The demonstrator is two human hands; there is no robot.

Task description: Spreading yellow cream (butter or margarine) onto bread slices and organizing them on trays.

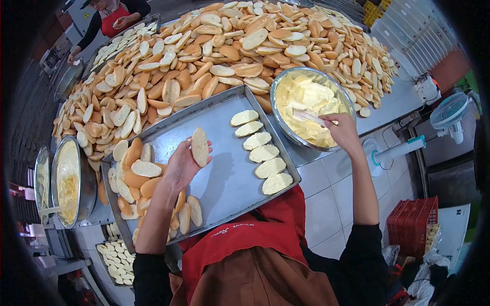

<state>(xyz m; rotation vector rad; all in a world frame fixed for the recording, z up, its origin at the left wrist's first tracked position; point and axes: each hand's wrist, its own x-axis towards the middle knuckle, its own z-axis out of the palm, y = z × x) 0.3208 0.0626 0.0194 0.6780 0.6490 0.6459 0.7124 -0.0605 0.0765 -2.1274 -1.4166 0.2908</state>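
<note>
My left hand (183,165) holds a halved oval bread slice (200,147), its pale cut face up, above a metal baking tray (226,118). In my right hand (340,132) is a whitish spatula (309,118), its blade dipped in pale yellow cream (306,91) that fills a steel bowl (346,95). Along the tray's right side lies a column of several cream-coated bread slices (264,153). Uncoated bread halves (147,168) are piled in the tray's left part, some partly hidden by my left forearm.
A large heap of bread halves (245,46) covers the table (404,111) behind the tray. More cream bowls (78,179) stand at the left. Another person (115,19) works at the far left by a filled tray (122,44). A fan (449,111) and red crate (411,223) are at right.
</note>
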